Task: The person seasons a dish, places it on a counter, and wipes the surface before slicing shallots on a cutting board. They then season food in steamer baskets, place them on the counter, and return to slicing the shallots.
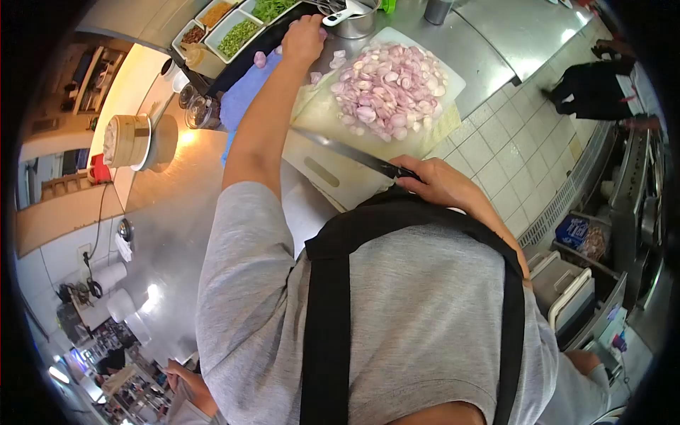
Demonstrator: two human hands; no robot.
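My right hand (pixel 439 180) is wrapped round the black handle of a kitchen knife (pixel 347 150), whose blade lies over the near part of the white cutting board (pixel 297 159). A large heap of sliced shallots (pixel 393 88) covers the far part of the board. My left hand (pixel 304 39) is stretched forward beyond the board, its fingers curled down beside a metal pot. Something pinkish shows at its fingertips, but I cannot make out what it holds. A few whole peeled shallots (pixel 261 59) lie near that hand, by a blue cloth (pixel 244 95).
Behind the cloth stand containers of chopped green onion (pixel 238 37) and other toppings. The metal pot (pixel 356 27) holds a white-handled utensil. Glass jars (pixel 203 112) and a bamboo steamer (pixel 127 140) are on the left. Another person (pixel 595 88) stands across the tiled floor, right.
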